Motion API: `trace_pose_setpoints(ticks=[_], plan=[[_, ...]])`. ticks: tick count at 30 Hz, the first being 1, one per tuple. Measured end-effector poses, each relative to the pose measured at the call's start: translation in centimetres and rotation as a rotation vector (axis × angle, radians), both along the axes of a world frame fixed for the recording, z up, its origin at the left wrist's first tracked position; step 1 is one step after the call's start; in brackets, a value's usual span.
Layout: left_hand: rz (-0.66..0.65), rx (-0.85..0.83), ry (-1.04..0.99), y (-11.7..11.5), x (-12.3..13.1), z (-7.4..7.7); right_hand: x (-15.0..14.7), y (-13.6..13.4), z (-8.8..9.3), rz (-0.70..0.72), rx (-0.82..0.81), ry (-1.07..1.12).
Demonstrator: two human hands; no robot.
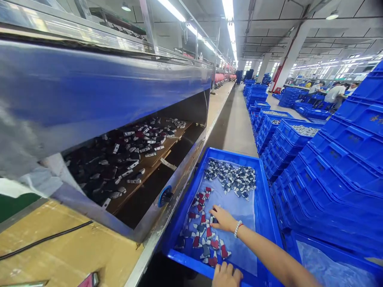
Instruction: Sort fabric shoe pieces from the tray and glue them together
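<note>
Your right hand (222,218) is over the blue tray (271,211), with a small dark piece (213,219) at its fingertips, toward your left. Thumb and forefinger stand apart there, the piece showing between them — you can't tell from this view whether the grip is pinching it or only around it, and too little shows to read its long axis. The fingers point left, across the tray, whose own long axis runs away from you.

The scattered red pieces (224,251) and grey ones lie left of that grip and nearer to you, on the pale liner (247,215); the dense pile of dark-and-white pieces (231,175) sits beyond it, toward the tray's far end.

Your left hand (227,276) has its fingers bent over the tray's near rim; its thumb is hidden, so how firmly it holds can't be told. Your right hand is clearly the nearer one to the dark piece.
</note>
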State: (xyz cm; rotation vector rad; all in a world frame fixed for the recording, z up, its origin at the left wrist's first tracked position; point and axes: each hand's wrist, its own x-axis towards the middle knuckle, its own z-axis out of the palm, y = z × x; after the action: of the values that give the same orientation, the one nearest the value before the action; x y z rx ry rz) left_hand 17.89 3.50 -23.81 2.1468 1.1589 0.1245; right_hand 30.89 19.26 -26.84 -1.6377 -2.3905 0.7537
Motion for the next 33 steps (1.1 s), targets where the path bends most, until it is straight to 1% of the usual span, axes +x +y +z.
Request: trace_pose_setpoints(ticks=[2,4,6,8,10,12,14,15,17,20,22,24,26,28,29,31,33], plan=[[0.031,-0.077,-0.056,1.4,-1.7,2.0,-0.4,-0.8,-0.3,-0.094,-0.011,0.036],[0.105,-0.124,-0.123,2.9,-3.1,3.8,-0.8,-1.5,-0.4,-0.208,-0.010,0.090],[0.190,-0.153,-0.182,4.3,-4.3,5.2,-1.0,-2.1,-0.2,-0.304,0.001,0.175],[0.270,-0.170,-0.236,5.3,-5.2,6.0,-0.9,-2.6,0.4,-0.392,0.018,0.294],[0.342,-0.169,-0.290,5.9,-6.0,6.4,-0.5,-3.1,1.4,-0.498,0.035,0.437],[0.398,-0.156,-0.346,6.2,-6.5,6.6,-0.1,-3.8,2.9,-0.618,0.049,0.593],[0.419,-0.149,-0.410,6.1,-6.5,7.3,-0.1,-4.8,5.0,-0.724,0.072,0.753],[0.414,-0.147,-0.448,5.9,-6.3,8.0,-0.4,-5.5,6.3,-0.767,0.091,0.830],[0.387,-0.139,-0.541,5.2,-5.6,9.8,-1.5,-7.2,9.2,-0.832,0.146,0.973],[0.356,-0.100,-0.666,3.1,-4.9,13.6,-3.9,-10.5,14.1,-0.887,0.266,1.139],[0.360,-0.081,-0.727,1.2,-5.3,16.1,-5.6,-12.8,17.4,-0.930,0.353,1.216],[0.418,-0.115,-0.845,-0.8,-6.3,18.3,-6.9,-14.9,20.4,-0.977,0.396,1.320],[0.526,-0.195,-1.029,-2.7,-7.6,20.3,-7.9,-16.6,22.8,-1.008,0.351,1.511],[0.625,-0.296,-1.223,-4.2,-8.9,22.2,-8.8,-17.9,24.4,-1.003,0.231,1.686],[0.665,-0.359,-1.302,-4.7,-9.5,23.0,-9.2,-18.5,24.9,-0.984,0.169,1.731],[0.743,-0.525,-1.431,-5.4,-10.7,24.5,-10.1,-19.4,25.4,-0.925,0.083,1.733],[0.807,-0.709,-1.532,-5.8,-11.8,25.5,-11.1,-20.3,25.4,-0.870,0.017,1.712]])
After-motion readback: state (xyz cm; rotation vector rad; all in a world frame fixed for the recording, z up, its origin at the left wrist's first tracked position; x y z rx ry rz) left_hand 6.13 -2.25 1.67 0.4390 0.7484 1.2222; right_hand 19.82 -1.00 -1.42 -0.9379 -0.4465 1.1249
